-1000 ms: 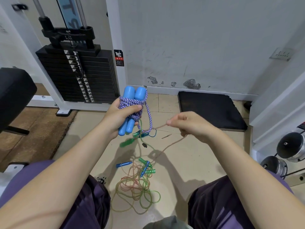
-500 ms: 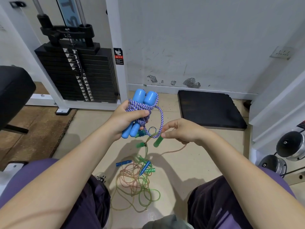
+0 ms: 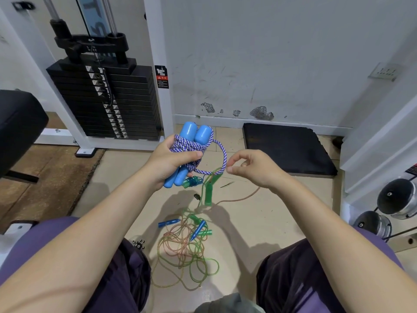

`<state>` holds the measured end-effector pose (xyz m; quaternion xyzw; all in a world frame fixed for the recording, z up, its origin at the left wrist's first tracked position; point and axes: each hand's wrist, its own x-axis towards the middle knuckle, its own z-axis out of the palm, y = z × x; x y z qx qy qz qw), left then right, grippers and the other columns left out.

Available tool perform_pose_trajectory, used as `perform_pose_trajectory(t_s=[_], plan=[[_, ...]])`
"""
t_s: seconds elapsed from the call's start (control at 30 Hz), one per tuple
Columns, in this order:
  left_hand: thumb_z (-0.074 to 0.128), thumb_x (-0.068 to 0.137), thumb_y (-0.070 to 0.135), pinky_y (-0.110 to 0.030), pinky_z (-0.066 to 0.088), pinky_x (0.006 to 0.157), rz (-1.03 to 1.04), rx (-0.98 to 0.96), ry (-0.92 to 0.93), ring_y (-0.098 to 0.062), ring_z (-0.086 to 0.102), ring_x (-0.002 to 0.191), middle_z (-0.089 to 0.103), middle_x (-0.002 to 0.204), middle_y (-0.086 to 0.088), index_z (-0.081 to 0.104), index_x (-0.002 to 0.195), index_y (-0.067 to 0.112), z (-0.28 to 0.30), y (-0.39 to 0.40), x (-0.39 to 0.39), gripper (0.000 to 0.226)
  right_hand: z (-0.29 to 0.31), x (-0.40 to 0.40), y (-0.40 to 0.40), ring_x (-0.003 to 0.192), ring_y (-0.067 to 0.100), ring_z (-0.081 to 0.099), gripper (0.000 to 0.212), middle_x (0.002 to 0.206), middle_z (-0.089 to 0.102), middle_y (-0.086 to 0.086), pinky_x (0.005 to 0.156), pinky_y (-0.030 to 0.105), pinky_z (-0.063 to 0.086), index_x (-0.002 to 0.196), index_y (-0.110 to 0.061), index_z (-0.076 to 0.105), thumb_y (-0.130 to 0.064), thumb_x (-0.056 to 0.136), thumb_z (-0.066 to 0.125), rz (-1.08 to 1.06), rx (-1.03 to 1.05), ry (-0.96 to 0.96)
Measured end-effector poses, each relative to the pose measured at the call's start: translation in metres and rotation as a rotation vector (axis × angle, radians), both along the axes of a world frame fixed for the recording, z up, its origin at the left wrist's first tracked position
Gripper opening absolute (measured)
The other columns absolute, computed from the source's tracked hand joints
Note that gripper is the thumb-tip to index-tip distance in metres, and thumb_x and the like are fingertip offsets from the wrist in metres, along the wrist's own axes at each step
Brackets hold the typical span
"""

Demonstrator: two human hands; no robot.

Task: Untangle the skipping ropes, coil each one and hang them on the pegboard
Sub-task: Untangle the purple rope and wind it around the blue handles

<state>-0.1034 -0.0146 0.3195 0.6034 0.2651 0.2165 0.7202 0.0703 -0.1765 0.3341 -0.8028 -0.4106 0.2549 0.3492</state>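
Note:
My left hand (image 3: 171, 162) grips a skipping rope with two light blue handles (image 3: 195, 133); its purple-and-white braided cord (image 3: 188, 145) is wound round them. One loop of that braid (image 3: 225, 158) sticks out to the right. My right hand (image 3: 252, 169) is beside this loop with its fingers curled, and its thumb tip seems to pinch a thin green cord there. A green handle (image 3: 208, 195) dangles below on that cord. A tangle of thin green and salmon ropes (image 3: 180, 251) with small blue and green handles lies on the floor between my knees. No pegboard is in view.
A weight stack (image 3: 108, 105) in a white frame stands at the back left. A black bench pad (image 3: 18, 127) is at the far left, a black floor mat (image 3: 286, 147) by the wall, and dumbbells (image 3: 397, 197) at the right edge. My knees flank the rope pile.
My right hand let go of the salmon rope, which now lies on the floor, and moved in to the braid loop. My left hand shifted the blue-handled bundle to the right.

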Motion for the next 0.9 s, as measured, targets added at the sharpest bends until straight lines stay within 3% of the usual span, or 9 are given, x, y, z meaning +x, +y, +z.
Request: perform_pose_trajectory(t_s=[0.27,0.37,0.43,0.5,0.63,0.7,0.77,0.83,0.9], plan=[[0.083,0.076,0.007,-0.026,0.052,0.052,0.044,0.100,0.038,-0.015,0.064,0.060,0.071,0.075,0.004,0.058,0.098,0.020,0.002,0.003,-0.003,0.035,0.000,0.009,-0.001,0.056,0.017,0.055,0.014,0.067,0.058,0.002,0.051,0.023,0.038,0.081,-0.014,0.060,-0.018,0.094,0.059,-0.239,0.074,-0.003],[0.081,0.079,0.006,-0.030,0.052,0.052,0.032,0.085,0.038,-0.021,0.059,0.057,0.069,0.075,0.001,0.057,0.100,0.018,0.002,0.003,-0.003,0.034,0.000,0.010,-0.002,0.066,0.013,0.051,0.010,0.072,0.056,-0.003,0.056,0.024,0.037,0.083,-0.016,0.063,-0.020,0.092,0.061,-0.187,-0.001,0.012],[0.079,0.080,0.004,-0.029,0.053,0.050,0.028,0.085,0.025,-0.017,0.061,0.055,0.069,0.073,0.003,0.057,0.101,0.017,0.003,0.002,-0.003,0.034,0.000,0.010,-0.003,0.060,0.010,0.046,0.009,0.067,0.052,-0.006,0.052,0.023,0.032,0.082,-0.017,0.069,-0.024,0.088,0.068,-0.140,-0.054,-0.003],[0.079,0.080,0.003,-0.028,0.052,0.049,0.031,0.087,0.010,-0.014,0.062,0.055,0.069,0.072,0.004,0.057,0.100,0.016,0.004,0.001,-0.003,0.033,-0.002,0.010,-0.003,0.062,0.011,0.048,0.013,0.067,0.054,-0.007,0.053,0.024,0.034,0.077,-0.020,0.070,-0.027,0.087,0.070,-0.131,-0.101,-0.073],[0.080,0.079,0.004,-0.030,0.053,0.051,0.039,0.088,0.004,-0.016,0.061,0.057,0.069,0.074,0.002,0.057,0.099,0.017,0.002,0.001,-0.001,0.033,-0.006,0.014,-0.001,0.087,0.023,0.060,0.015,0.090,0.066,0.001,0.066,0.028,0.043,0.085,-0.015,0.067,-0.025,0.091,0.059,-0.307,-0.187,-0.339],[0.080,0.079,0.006,-0.031,0.053,0.052,0.043,0.084,0.008,-0.018,0.061,0.059,0.068,0.076,0.002,0.057,0.099,0.018,0.001,0.000,-0.001,0.033,-0.006,0.013,0.000,0.085,0.025,0.060,0.013,0.091,0.065,0.004,0.067,0.029,0.045,0.086,-0.013,0.065,-0.022,0.090,0.056,-0.370,-0.194,-0.381],[0.080,0.079,0.005,-0.031,0.053,0.052,0.035,0.058,-0.006,-0.018,0.062,0.059,0.069,0.077,0.000,0.057,0.100,0.018,0.002,-0.001,0.000,0.034,-0.006,0.011,0.001,0.071,0.024,0.062,0.013,0.079,0.064,0.006,0.064,0.031,0.051,0.081,-0.009,0.062,-0.019,0.088,0.058,-0.342,-0.127,-0.228],[0.079,0.080,0.004,-0.031,0.053,0.051,0.012,0.012,-0.031,-0.019,0.062,0.058,0.070,0.077,-0.002,0.057,0.102,0.017,0.003,-0.001,0.000,0.033,-0.005,0.004,0.002,0.050,0.018,0.057,0.012,0.064,0.059,0.007,0.052,0.027,0.051,0.077,-0.008,0.059,-0.012,0.087,0.061,-0.281,-0.030,0.059],[0.078,0.080,0.004,-0.031,0.053,0.052,-0.003,-0.011,-0.040,-0.021,0.062,0.061,0.069,0.081,-0.005,0.057,0.103,0.017,0.003,-0.002,0.000,0.034,-0.005,0.000,0.002,0.044,0.016,0.053,0.011,0.064,0.057,0.007,0.046,0.025,0.047,0.077,-0.009,0.058,-0.005,0.088,0.058,-0.232,-0.007,0.171]])
